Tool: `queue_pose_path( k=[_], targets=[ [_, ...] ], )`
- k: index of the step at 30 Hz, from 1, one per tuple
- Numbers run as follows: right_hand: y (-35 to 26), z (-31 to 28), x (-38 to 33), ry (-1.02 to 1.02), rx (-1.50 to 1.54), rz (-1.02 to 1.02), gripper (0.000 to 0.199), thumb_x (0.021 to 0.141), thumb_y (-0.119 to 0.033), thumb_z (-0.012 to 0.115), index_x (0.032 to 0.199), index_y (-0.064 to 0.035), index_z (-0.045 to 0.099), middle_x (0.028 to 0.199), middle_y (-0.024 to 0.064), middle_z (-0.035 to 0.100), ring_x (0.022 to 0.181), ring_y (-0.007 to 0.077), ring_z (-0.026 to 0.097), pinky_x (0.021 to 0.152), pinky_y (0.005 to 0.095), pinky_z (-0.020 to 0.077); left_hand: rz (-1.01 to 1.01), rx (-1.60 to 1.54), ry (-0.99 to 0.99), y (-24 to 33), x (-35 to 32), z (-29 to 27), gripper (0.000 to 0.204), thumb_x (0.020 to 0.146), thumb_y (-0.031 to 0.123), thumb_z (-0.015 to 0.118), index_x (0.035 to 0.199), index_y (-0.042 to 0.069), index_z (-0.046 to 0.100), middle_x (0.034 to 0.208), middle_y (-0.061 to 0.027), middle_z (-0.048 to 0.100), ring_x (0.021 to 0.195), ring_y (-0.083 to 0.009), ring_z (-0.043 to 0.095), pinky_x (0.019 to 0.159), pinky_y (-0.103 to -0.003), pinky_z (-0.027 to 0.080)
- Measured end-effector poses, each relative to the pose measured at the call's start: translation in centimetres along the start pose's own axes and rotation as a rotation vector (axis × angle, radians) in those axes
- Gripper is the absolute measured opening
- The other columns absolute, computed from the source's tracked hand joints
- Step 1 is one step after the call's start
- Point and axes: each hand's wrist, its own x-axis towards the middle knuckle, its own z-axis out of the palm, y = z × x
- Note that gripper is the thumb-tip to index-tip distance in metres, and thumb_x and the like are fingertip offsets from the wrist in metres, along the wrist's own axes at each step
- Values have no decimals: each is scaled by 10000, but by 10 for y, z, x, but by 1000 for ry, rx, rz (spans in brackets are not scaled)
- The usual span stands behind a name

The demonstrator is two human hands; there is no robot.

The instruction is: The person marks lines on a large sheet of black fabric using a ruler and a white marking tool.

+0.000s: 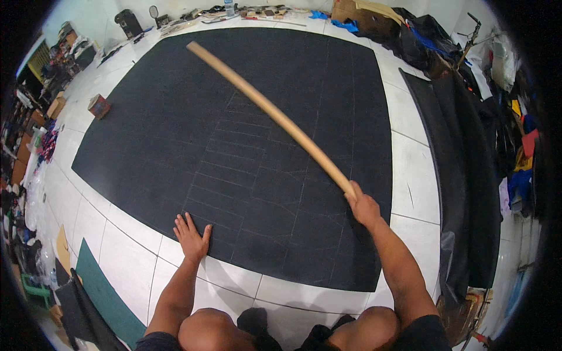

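Observation:
A large black sheet of material [152, 140] lies spread on the floor, with thin pale lines drawn across its middle and right side. My left hand [191, 237] rests flat with spread fingers on its near edge. In my right hand [363, 206], the fingers are wrapped round the near end of a long, light-brown wooden stick [275, 115]. The stick slants from there up to the far left, over the sheet. Whether its far end touches the sheet, I cannot tell.
A small rusty tin [99, 107] stands at the sheet's left edge. Rolled black material [462, 175] lies along the right. Green sheet material [102, 286] is at lower left. Tools and a bottle [229, 7] line the far wall, and clutter fills both sides.

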Motion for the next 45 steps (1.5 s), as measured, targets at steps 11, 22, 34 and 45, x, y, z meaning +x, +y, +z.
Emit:
queue_pose_path(
  k=[11, 22, 34, 45],
  targets=[
    [198, 2, -145, 242, 168, 470, 482, 1020, -427, 394, 1443, -199, 349, 1090, 306, 637, 1008, 485, 620, 843, 542, 492, 19, 13, 0, -1, 0, 9, 899, 931, 582, 500, 1514, -34, 201, 1564, -306, 145, 1468, -440, 119, 1188, -538, 78],
    [136, 22, -170, 254, 195, 517, 535, 1037, -415, 362, 1520, -205, 269, 925, 258, 651, 847, 413, 652, 776, 503, 494, -20, -64, 9, 4, -17, 1, 854, 927, 547, 513, 1501, -30, 255, 1568, -287, 172, 1474, -432, 106, 1180, -553, 47],
    [-21, 26, -115, -29, -201, -370, 644, 961, -376, 569, 1516, -193, 300, 848, 206, 645, 721, 384, 667, 640, 476, 550, -12, -113, 45, -3, -22, 11, 906, 916, 606, 479, 1516, -19, 216, 1579, -276, 151, 1479, -418, 103, 1173, -564, 44],
    [-73, -12, -123, -72, -376, -645, 627, 894, -432, 647, 1458, -301, 406, 833, 138, 613, 735, 310, 667, 626, 439, 554, -1, -411, 102, -28, -16, 14, 809, 907, 459, 584, 1479, -32, 290, 1542, -277, 249, 1446, -431, 200, 1164, -559, 135]
  ],
)
